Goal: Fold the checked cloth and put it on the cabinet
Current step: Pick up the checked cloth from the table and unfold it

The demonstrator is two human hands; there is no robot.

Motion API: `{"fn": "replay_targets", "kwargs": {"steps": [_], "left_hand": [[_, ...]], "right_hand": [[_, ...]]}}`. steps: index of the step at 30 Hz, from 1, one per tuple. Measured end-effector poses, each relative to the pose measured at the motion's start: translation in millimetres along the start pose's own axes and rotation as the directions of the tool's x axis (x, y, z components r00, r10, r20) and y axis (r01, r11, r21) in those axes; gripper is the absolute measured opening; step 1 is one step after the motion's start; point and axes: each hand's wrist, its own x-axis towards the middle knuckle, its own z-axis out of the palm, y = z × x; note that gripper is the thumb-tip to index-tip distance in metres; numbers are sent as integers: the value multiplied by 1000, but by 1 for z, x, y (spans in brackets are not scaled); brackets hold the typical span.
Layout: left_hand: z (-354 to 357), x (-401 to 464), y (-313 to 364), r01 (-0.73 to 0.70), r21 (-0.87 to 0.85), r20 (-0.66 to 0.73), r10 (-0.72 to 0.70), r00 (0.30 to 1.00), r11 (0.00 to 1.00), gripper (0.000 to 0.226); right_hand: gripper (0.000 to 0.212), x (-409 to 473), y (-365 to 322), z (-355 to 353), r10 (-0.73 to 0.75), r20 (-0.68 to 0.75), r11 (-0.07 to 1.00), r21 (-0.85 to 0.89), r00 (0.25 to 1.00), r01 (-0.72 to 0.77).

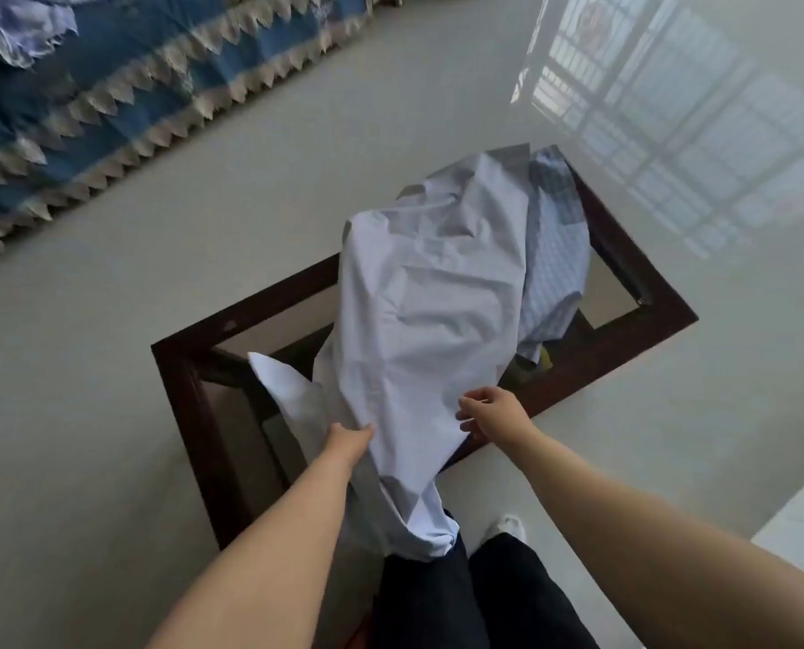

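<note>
A pale tiled floor (109, 367) is filling most of the frame, with a blue patterned bedspread (109, 86) lying across the upper left. In the middle a dark wooden cabinet (648, 292) with a glass top is standing, and the checked cloth (428, 320) is lying crumpled across it, its lower end hanging off the near edge toward the person's dark trousers (437, 601). Both bare forearms are reaching in from the bottom of the frame. The left hand (348, 437) is gripping the cloth's lower left fold, fingers buried in the fabric. The right hand (489, 414) is sitting at the cloth's right edge, fingers curled and pinching the hem. A white shoe (507, 526) is showing lower right of centre.
</note>
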Motion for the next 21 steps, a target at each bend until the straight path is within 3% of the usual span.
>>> {"fn": "replay_targets", "kwargs": {"steps": [4, 10, 13, 17, 21], "left_hand": [[15, 18, -1, -2, 62, 81, -3, 997, 998, 70], [27, 28, 2, 4, 90, 2, -4, 1000, 996, 18], [31, 20, 3, -14, 46, -48, 16, 999, 999, 20], [31, -25, 22, -123, -93, -158, 107, 982, 988, 21], [15, -77, 68, -257, -287, -298, 169, 939, 923, 32]], "right_hand": [[7, 16, 3, 12, 58, -3, 998, -8, 998, -58], [10, 19, 24, 21, 154, 6, 988, -16, 988, -153], [12, 17, 38, 18, 201, -12, 978, -49, 980, -201], [20, 16, 65, 6, 222, -33, 946, -235, 974, -223], [59, -4, 71, -7, 195, 79, 919, -364, 978, -154]]}}
